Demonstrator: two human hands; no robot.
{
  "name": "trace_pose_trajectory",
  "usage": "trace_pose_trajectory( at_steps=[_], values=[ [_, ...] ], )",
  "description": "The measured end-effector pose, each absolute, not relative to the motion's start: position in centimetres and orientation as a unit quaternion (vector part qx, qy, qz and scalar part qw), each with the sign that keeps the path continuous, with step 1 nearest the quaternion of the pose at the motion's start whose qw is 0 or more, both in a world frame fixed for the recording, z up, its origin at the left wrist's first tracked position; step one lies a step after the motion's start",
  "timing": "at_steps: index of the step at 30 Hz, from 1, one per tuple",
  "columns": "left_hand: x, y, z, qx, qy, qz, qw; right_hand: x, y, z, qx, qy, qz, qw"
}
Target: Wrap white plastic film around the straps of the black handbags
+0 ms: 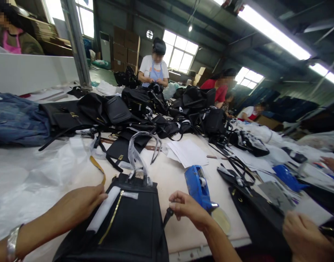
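A black backpack point(134, 222) with a gold zipper stands upright before me at the table's front edge. Clear plastic wraps its top handle point(136, 156), and a strip of white wrapping point(103, 209) lies along its front. My left hand point(87, 200) is closed at the bag's upper left side, where a mustard-yellow strap point(99, 168) rises from the fingers. To the right of the bag, my right hand point(185, 207) pinches the end of a short black strap point(167, 217). The left fingertips are partly hidden.
A blue tape dispenser point(195, 185) stands right of my right hand. White paper sheets point(188, 153) lie behind it. Black bags point(145, 102) are heaped across the table's back. Plastic film point(41, 182) covers the left. A co-worker's hand point(306, 233) is at lower right.
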State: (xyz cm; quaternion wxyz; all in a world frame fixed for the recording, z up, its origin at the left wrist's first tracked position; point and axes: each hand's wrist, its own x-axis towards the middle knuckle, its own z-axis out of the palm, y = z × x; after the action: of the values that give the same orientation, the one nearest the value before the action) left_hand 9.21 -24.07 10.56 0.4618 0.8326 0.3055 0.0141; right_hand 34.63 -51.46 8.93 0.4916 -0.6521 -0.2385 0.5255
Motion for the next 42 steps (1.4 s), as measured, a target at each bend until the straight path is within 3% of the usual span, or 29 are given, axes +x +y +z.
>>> trace_pose_trajectory(
  at_steps=[3, 9, 13, 19, 25, 33, 37, 42],
  values=[
    [11.5, -27.6, 12.2, 0.828, 0.232, 0.035, 0.51, 33.7, -49.5, 11.3, -0.631, -0.28, 0.483, 0.538],
    [15.6, -36.7, 11.5, 0.685, 0.172, -0.021, 0.707, 30.4, -45.9, 12.8, -0.679, -0.366, 0.401, 0.494],
    [17.1, -37.8, 10.6, 0.577, 0.22, -0.052, 0.785, 31.8, -44.5, 12.6, -0.609, -0.348, 0.471, 0.535],
    [17.4, -37.1, 9.4, 0.394, 0.215, -0.089, 0.889, 30.6, -40.7, 9.0, -0.627, -0.356, 0.435, 0.54],
    [18.2, -38.3, 5.8, 0.395, 0.234, -0.054, 0.886, 28.4, -39.7, 7.0, -0.753, -0.423, 0.218, 0.454],
    [18.4, -37.7, 5.2, 0.438, 0.245, -0.045, 0.864, 36.9, -38.7, 4.3, -0.837, -0.381, 0.159, 0.359],
    [18.0, -37.3, 4.8, 0.477, 0.212, -0.046, 0.852, 34.9, -37.5, 0.8, -0.793, -0.495, 0.19, 0.3],
    [17.5, -36.9, 4.9, 0.486, 0.212, -0.075, 0.844, 35.9, -36.1, 0.7, -0.781, -0.581, 0.12, 0.197]
  ],
)
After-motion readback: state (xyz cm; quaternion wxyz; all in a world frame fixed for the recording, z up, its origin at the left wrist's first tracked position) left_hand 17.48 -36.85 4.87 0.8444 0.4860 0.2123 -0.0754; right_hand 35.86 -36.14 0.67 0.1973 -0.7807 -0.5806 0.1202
